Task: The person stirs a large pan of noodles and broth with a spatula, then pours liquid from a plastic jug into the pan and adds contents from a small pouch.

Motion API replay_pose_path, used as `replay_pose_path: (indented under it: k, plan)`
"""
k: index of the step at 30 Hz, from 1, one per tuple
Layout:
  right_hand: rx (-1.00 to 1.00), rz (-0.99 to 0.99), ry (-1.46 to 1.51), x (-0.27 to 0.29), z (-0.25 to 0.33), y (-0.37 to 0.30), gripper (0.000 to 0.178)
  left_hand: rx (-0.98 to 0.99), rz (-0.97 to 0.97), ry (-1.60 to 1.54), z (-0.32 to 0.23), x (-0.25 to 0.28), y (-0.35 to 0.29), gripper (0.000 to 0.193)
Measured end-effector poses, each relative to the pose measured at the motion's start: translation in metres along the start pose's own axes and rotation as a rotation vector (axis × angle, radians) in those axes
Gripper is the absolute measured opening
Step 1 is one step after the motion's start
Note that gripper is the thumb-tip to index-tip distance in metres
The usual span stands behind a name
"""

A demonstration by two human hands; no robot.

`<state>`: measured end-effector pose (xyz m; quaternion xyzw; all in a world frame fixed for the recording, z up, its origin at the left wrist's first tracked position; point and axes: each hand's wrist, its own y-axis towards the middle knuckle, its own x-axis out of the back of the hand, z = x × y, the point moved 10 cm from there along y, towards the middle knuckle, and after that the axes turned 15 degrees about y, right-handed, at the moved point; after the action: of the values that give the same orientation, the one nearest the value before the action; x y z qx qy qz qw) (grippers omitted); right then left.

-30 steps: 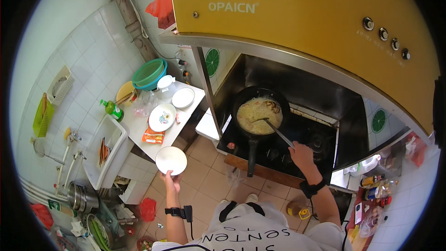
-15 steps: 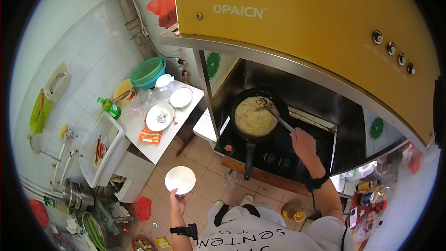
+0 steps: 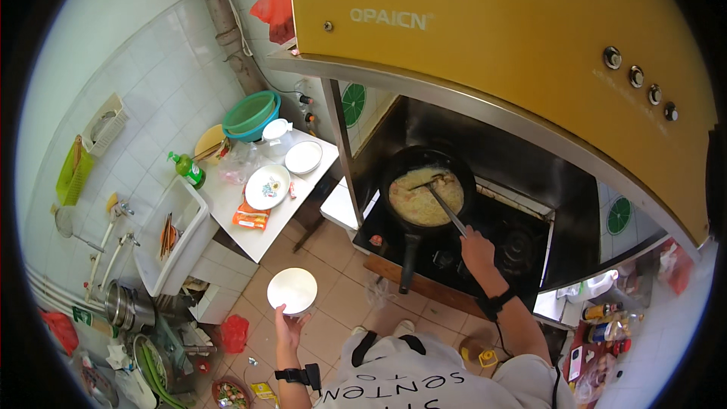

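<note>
My left hand grips a white bowl by its near rim, held out over the floor left of the stove. Closed round the handle of a long metal cooking utensil, my right hand reaches over the stove from the right. The utensil's dark head dips into pale yellow food in broth, perhaps noodles, inside a black wok. The wok stands on the black stove, its long handle pointing toward me. I cannot make out the exact shape of the utensil's head.
A yellow range hood overhangs the stove. To the left, a white table bears plates, green and blue basins and an orange packet. Beyond it are a sink and a green soap bottle. Bottles stand at right.
My right hand has come nearer and slightly left with the utensil, whose head now sits lower in the wok. The bowl stays in my left hand, almost unmoved. The view has shifted slightly.
</note>
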<state>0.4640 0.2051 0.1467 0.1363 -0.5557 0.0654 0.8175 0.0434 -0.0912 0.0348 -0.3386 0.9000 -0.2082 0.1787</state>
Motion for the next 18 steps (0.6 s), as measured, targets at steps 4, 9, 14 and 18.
replay_pose_path:
  k: [4, 9, 14, 18]
  plan:
    - [-0.069, 0.08, 0.016, 0.022, -0.007, -0.038, 0.033, 0.019, -0.004, 0.02, 0.0, -0.014, 0.001, 0.067]
    - [-0.081, 0.093, 0.036, 0.056, -0.01, -0.067, 0.03, -0.007, 0.075, 0.061, -0.014, -0.042, 0.003, 0.066]
    - [-0.047, -0.013, 0.098, 0.098, -0.006, -0.069, 0.025, -0.011, 0.126, 0.097, -0.022, -0.057, 0.015, 0.065]
    - [0.027, -0.146, 0.105, 0.131, 0.013, -0.066, 0.024, -0.028, 0.17, 0.102, -0.031, -0.066, 0.023, 0.065]
